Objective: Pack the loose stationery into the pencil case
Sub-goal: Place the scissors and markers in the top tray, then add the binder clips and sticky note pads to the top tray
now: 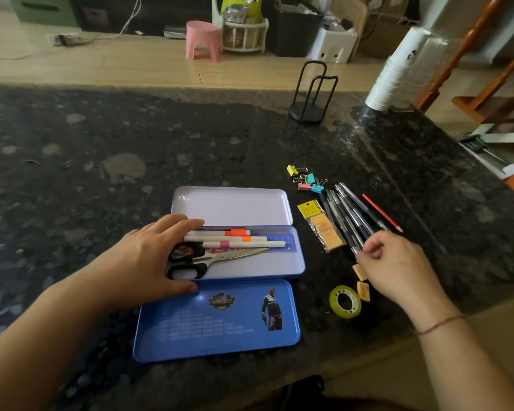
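An open blue metal pencil case (pixel 294 264) lies on the dark counter, its flaps spread far and near. Inside lie three white markers (pixel 235 239), a ruler (pixel 281 234) and black-handled scissors (pixel 220 258). My left hand (pixel 158 250) rests flat on the case's left end, over the scissor handles. My right hand (pixel 398 264) pinches the near ends of a bundle of black pens (pixel 349 216) lying right of the case. A red pencil (pixel 382 213), coloured binder clips (pixel 307 180), a yellow packet (pixel 321 225), two small erasers (pixel 362 281) and a tape roll (pixel 344 301) lie loose nearby.
A black wire holder (pixel 309 93) stands at the back of the counter. A stack of white cups (pixel 395 66) leans at the far right. The counter's edge runs diagonally down the right side, and its near edge passes below the case.
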`<state>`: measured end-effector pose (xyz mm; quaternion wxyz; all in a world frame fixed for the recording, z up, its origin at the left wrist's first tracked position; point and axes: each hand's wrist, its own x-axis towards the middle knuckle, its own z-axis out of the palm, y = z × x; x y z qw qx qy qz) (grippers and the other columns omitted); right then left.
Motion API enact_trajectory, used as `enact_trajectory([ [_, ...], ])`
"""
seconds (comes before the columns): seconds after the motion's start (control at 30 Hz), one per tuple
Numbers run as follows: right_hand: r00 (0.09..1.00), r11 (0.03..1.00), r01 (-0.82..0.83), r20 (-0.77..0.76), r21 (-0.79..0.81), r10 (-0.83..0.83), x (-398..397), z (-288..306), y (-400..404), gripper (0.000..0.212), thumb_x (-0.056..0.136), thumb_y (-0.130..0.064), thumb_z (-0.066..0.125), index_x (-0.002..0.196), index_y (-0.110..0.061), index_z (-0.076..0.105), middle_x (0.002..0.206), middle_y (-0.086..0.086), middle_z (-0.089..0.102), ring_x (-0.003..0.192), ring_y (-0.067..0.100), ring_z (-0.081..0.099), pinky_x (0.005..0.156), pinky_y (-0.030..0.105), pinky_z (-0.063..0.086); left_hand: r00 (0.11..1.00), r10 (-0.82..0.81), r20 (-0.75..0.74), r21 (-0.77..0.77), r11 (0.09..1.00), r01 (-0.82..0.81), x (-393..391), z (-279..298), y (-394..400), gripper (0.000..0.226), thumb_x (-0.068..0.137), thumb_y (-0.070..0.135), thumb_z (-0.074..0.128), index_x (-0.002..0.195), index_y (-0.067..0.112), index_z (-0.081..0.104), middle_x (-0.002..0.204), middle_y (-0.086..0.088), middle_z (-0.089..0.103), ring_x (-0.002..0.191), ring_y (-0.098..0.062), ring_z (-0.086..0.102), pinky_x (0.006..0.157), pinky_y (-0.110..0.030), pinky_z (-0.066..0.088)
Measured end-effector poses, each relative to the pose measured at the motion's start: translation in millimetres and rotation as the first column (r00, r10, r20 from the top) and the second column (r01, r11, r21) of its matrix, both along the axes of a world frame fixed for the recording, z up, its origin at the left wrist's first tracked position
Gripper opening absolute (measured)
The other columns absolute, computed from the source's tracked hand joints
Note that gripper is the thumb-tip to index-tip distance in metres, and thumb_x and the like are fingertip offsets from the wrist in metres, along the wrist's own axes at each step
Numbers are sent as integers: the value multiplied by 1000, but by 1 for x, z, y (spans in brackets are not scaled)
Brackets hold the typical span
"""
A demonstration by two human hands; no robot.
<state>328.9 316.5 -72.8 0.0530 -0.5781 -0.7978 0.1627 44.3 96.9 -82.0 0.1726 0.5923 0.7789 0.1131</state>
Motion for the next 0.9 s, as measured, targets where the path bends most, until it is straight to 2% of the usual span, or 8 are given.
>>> enact_trajectory([
  [0.17,1000,1000,22,-9,-4,-22,-9,-10,7,10,86,-32,67,91,-25,62,77,-9,64,69,7,59,53,25,45,1000,4,10,-17,1000,-4,-1,2,-1,101,63,65,70,144,44,14,147,19,23,121,-8,44,103,-31,37],
  [0.27,997,997,60,-60,50,-57,-7,-12,13,13,87,-30,66,99,-24,65,91,-4,69,73,11,60,52,21,40,1000,6,-6,-30,1000,-7,-1,0,-2,101,63,67,69,144,44,14,146,18,23,121,-9,44,104,-31,37],
  [0.33,996,994,57,-76,92,-50,-11,-10,15,19,87,-31,66,104,-23,65,99,-1,68,75,13,60,53,22,43,1000,3,-21,-30,1000,-4,-1,-2,-1,101,63,68,68,145,44,12,146,18,23,122,-9,44,104,-32,35],
  [0.4,995,984,12,-103,175,6,-27,-2,23,21,87,-29,65,107,-24,64,104,0,66,79,15,61,59,26,47,1000,2,-28,-31,1000,-3,-1,-2,-1,102,65,67,67,145,44,9,147,18,21,124,-9,42,105,-31,33],
  [0.47,990,964,-85,-91,251,111,-53,5,40,21,87,-28,65,108,-24,64,105,0,64,85,16,58,65,26,42,1000,5,-25,-40,999,-6,-1,-1,-1,102,66,67,66,146,44,7,148,18,19,124,-8,41,105,-29,32],
  [0.6,957,938,-290,37,192,288,-104,4,75,32,84,-33,68,115,-25,63,115,2,60,100,22,59,77,32,48,1000,11,-17,-62,998,-12,-3,1,-3,103,65,68,66,145,45,6,148,19,18,124,-7,41,105,-28,31],
  [0.73,954,941,-282,163,187,253,-122,-12,87,27,83,-30,70,110,-27,67,113,2,61,102,25,59,77,34,48,996,13,-90,-90,996,-21,-6,-1,-7,101,62,76,60,141,51,3,141,20,20,122,-7,33,105,-33,25],
  [0.9,966,918,-257,63,300,250,-112,-14,91,22,89,-12,63,109,-16,70,113,8,64,100,26,60,85,32,48,989,26,-148,-131,990,-46,-2,-4,-8,109,57,86,52,142,51,-6,141,16,11,125,-13,19,107,-40,19],
])
